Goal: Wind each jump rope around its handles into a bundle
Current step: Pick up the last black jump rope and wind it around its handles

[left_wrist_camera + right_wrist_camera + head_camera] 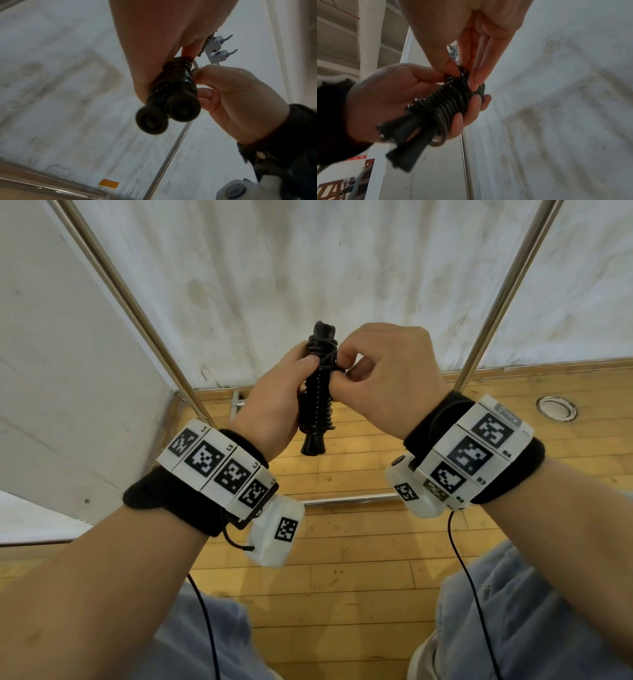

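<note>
Rope bundle [318, 392] between both hands' fingers [342, 359]

Your left hand [274, 402] covers the far side of the jump rope bundle [317, 392], your right hand [390, 378] hides where the rope end goes, and the handle ends [168, 112] are blurry in the left wrist view.

The jump rope bundle [317, 386] stands upright between the two hands, held in the air above the floor [342, 577]. The left hand [274, 398] wraps it from the left; the right hand [387, 374] pinches the cord near its upper part from the right. Two slanted metal poles [137, 313] flank the hands, a wall [308, 268] behind them.
</note>
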